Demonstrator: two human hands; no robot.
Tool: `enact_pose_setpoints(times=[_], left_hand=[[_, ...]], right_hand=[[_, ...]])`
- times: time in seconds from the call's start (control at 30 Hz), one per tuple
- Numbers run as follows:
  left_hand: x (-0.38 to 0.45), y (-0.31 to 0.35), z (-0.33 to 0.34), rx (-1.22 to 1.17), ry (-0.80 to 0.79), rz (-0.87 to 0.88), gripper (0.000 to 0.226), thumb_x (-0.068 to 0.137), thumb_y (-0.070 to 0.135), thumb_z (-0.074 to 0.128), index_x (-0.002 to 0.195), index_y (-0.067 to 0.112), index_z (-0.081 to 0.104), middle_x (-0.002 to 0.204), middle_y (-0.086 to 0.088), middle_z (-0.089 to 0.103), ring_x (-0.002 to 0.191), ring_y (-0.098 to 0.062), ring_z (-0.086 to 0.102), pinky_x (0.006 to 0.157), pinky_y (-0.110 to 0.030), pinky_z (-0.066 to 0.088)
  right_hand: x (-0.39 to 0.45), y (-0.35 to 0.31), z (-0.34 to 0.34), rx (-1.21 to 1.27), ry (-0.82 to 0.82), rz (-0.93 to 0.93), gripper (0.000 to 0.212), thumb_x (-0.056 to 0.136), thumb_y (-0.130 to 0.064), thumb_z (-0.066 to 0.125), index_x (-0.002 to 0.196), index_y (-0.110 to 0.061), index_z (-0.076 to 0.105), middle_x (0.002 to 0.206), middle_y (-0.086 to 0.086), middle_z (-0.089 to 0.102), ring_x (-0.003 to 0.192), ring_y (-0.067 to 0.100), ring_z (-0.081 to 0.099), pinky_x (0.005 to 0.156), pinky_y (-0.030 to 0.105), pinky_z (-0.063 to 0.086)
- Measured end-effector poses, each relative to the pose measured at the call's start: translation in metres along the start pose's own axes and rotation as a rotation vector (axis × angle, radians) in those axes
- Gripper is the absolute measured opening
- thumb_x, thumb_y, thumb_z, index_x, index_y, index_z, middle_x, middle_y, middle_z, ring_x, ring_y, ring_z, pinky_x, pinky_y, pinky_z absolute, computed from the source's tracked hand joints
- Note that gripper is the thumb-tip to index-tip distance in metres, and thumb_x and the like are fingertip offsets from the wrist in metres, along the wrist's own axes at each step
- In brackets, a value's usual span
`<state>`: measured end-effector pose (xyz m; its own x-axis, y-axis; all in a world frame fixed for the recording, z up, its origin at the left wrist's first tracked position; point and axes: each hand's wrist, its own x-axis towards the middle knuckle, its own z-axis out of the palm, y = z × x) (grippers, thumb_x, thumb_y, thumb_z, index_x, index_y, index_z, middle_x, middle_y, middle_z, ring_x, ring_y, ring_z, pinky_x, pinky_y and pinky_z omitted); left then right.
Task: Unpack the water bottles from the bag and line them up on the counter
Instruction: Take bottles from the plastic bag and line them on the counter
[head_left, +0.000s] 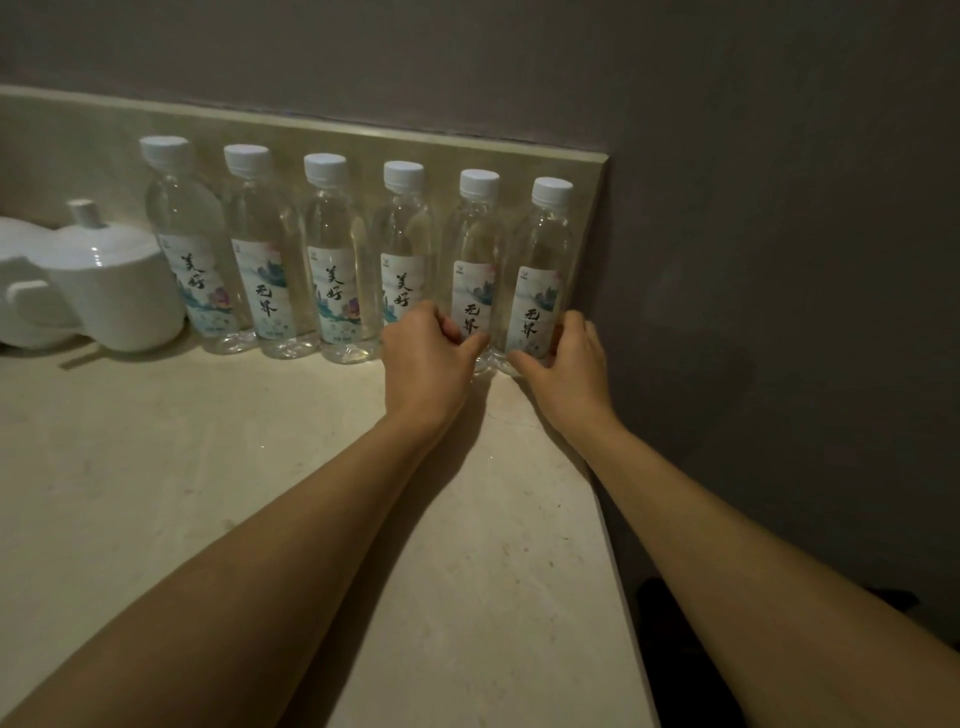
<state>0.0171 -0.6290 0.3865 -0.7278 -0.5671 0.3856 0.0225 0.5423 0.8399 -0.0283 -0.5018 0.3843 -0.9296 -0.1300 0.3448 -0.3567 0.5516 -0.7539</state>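
Observation:
Several clear water bottles with white caps and printed labels stand upright in a row along the back of the beige counter (208, 467). My left hand (428, 358) grips the base of the second bottle from the right (475, 260), covering the foot of the bottle beside it. My right hand (569, 358) wraps the base of the rightmost bottle (543, 270), which stands next to the wall. No bag is in view.
A white lidded ceramic mug (111, 280) stands left of the row, with another white dish (15, 291) behind it. A grey wall (779, 312) closes the counter's right side. The counter's right edge (618, 545) drops to a dark floor.

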Motion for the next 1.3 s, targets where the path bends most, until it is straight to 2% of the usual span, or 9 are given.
enact_pose_setpoints(times=[0.57,0.73,0.87,0.93,1.07,1.2,1.3], left_hand=[[-0.01,0.008,-0.011,-0.079,-0.069,-0.031,0.016,0.09,0.024,0.068,0.09,0.009,0.061,0.08,-0.008,0.068,0.076,-0.026,0.07,0.073,-0.047,0.06],[-0.019,0.019,-0.017,-0.095,-0.036,0.004,0.008,0.093,0.021,0.061,0.096,0.014,0.059,0.081,-0.002,0.067,0.078,-0.021,0.069,0.076,-0.045,0.061],[-0.028,0.029,-0.018,-0.167,-0.069,-0.006,0.005,0.092,0.019,0.059,0.094,0.014,0.059,0.081,-0.004,0.068,0.079,-0.024,0.071,0.077,-0.047,0.06],[-0.035,0.036,-0.016,-0.191,-0.109,-0.009,0.009,0.092,0.02,0.058,0.093,0.012,0.062,0.081,-0.006,0.069,0.078,-0.025,0.071,0.076,-0.048,0.06],[-0.056,0.057,-0.016,-0.207,-0.218,-0.029,0.017,0.096,0.028,0.053,0.09,0.016,0.063,0.083,-0.007,0.071,0.081,-0.026,0.071,0.081,-0.049,0.059],[-0.079,0.083,-0.019,-0.231,-0.257,-0.056,0.023,0.1,0.027,0.047,0.078,0.03,0.054,0.083,-0.006,0.068,0.079,-0.023,0.07,0.08,-0.05,0.06],[-0.097,0.104,-0.008,-0.203,-0.29,-0.046,0.022,0.097,0.026,0.047,0.08,0.023,0.06,0.088,-0.012,0.07,0.087,-0.031,0.07,0.085,-0.052,0.057]], right_hand=[[-0.008,-0.008,-0.005,-0.005,-0.036,0.049,0.051,0.085,-0.023,0.071,0.128,-0.006,0.049,0.129,0.011,0.048,0.119,0.025,0.052,0.099,0.04,0.049],[-0.011,-0.013,-0.01,-0.029,-0.007,0.043,0.049,0.088,-0.025,0.068,0.13,-0.006,0.05,0.129,0.011,0.051,0.119,0.026,0.052,0.099,0.042,0.047],[-0.018,-0.02,-0.017,0.027,0.044,0.048,0.056,0.088,-0.025,0.068,0.137,-0.007,0.046,0.133,0.009,0.048,0.118,0.024,0.055,0.099,0.041,0.049],[-0.024,-0.021,-0.023,0.064,0.075,0.059,0.05,0.089,-0.025,0.067,0.133,-0.009,0.05,0.13,0.008,0.051,0.115,0.022,0.057,0.096,0.039,0.051],[-0.042,-0.021,-0.045,0.102,0.113,0.064,0.023,0.091,-0.026,0.062,0.11,-0.014,0.06,0.107,0.007,0.065,0.095,0.017,0.061,0.079,0.028,0.049],[-0.064,-0.012,-0.077,0.127,0.12,0.089,0.022,0.093,-0.027,0.059,0.11,-0.013,0.062,0.101,0.004,0.067,0.095,0.018,0.063,0.082,0.03,0.05],[-0.08,0.005,-0.107,0.144,0.122,0.1,0.017,0.095,-0.027,0.057,0.108,-0.016,0.06,0.1,0.001,0.064,0.091,0.014,0.061,0.076,0.025,0.049]])
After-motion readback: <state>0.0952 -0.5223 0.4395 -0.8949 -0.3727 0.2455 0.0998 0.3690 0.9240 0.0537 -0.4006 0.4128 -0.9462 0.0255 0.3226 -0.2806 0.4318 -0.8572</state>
